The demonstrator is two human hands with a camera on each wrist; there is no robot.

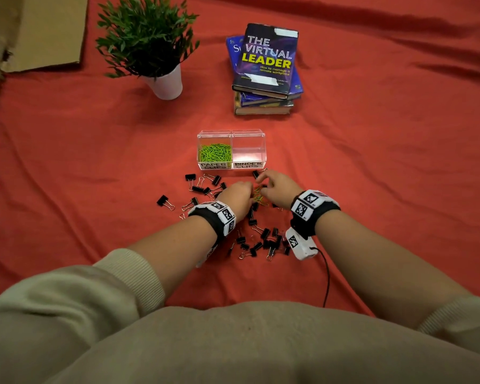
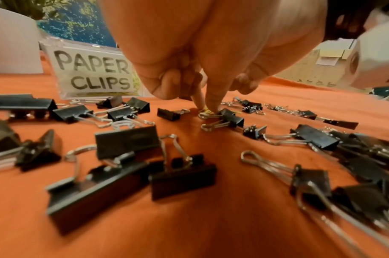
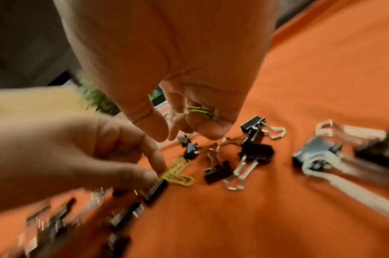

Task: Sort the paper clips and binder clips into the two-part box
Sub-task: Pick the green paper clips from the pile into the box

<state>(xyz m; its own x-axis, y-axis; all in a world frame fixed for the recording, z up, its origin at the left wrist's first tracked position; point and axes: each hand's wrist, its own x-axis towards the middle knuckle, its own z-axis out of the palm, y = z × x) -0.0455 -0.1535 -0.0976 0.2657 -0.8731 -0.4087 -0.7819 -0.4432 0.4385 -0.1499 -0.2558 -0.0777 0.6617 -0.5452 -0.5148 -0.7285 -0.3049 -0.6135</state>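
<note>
The clear two-part box (image 1: 231,133) stands on the red cloth. Its left part, labelled PAPER CLIPS (image 2: 94,73), holds a heap of green paper clips (image 1: 214,153); the right part, labelled BINDER CLIPS (image 1: 247,164), holds nothing. Just in front of the box, my left hand (image 1: 250,190) pinches green paper clips (image 3: 178,172) that lie on the cloth, thumb and forefinger pointing down. My right hand (image 3: 180,129) hovers close by with a few green paper clips (image 3: 200,110) held in its curled fingers. Several black binder clips (image 1: 263,242) are scattered around and below both hands.
A potted plant (image 1: 166,84) in a white pot and a stack of books (image 1: 269,65) stand behind the box. Cardboard (image 1: 39,31) lies at the far left corner. A black cable (image 1: 327,275) trails from my right wrist camera.
</note>
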